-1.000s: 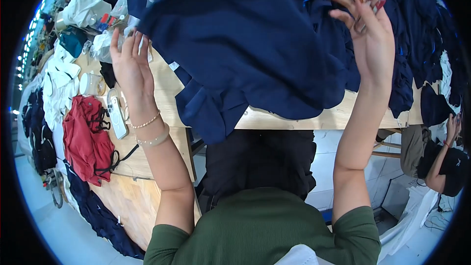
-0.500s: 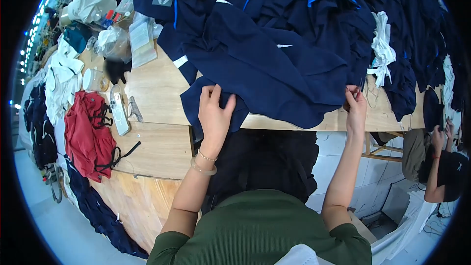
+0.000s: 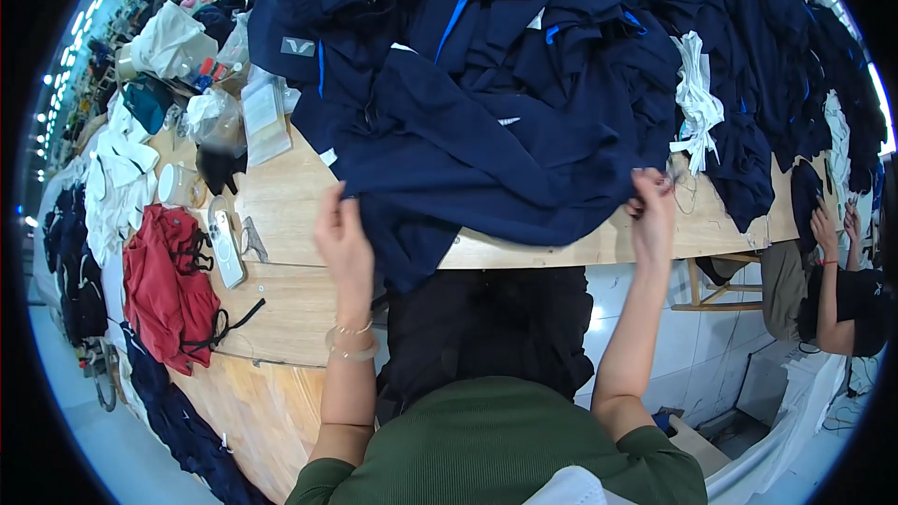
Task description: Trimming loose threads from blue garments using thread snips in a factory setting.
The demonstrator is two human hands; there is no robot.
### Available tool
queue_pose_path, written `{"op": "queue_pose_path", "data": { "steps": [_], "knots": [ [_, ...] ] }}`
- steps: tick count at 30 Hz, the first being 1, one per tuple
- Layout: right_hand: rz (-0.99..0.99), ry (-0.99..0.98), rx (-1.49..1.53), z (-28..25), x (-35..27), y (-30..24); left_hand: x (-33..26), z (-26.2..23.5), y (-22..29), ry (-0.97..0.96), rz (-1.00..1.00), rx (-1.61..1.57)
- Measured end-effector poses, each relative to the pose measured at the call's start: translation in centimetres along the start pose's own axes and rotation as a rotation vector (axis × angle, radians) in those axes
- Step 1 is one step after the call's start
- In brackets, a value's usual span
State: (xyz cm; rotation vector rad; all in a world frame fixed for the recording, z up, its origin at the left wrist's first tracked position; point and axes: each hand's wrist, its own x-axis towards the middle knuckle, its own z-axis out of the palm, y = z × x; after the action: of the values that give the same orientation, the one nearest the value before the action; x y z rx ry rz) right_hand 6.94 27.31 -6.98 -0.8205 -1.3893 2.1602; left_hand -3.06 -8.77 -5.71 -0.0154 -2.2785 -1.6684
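Navy garment [image 3: 486, 164] lies drawn wider between pinching fingers [image 3: 327, 212], left hand [image 3: 344, 251] having shifted outward, right hand [image 3: 654, 220] gripping the opposite edge.

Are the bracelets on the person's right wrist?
No, both bracelets are worn at the wrist of the left hand.

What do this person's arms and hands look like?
Short, dark green sleeves leave the forearms bare. The left hand has a thin bracelet and a thicker, pale bangle at its wrist. The right hand shows no wrist jewellery. Neither hand wears a glove.
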Motion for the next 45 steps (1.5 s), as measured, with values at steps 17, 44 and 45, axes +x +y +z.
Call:
{"op": "queue_pose_path", "data": {
  "steps": [17, 44, 45],
  "knots": [
    [-0.293, -0.153, -0.248, 5.9, 10.8, -9.4, 15.3, 0.6, 3.2, -0.089, 0.354, 0.244],
    [-0.110, -0.305, -0.460, 8.4, 1.1, -1.1, -3.2, -9.7, -6.4, 0.195, -0.500, 0.039],
    [-0.070, -0.303, -0.431, 7.5, 1.2, -2.0, -1.7, -9.5, -4.8, 0.304, -0.518, 0.003]
  ]
}}
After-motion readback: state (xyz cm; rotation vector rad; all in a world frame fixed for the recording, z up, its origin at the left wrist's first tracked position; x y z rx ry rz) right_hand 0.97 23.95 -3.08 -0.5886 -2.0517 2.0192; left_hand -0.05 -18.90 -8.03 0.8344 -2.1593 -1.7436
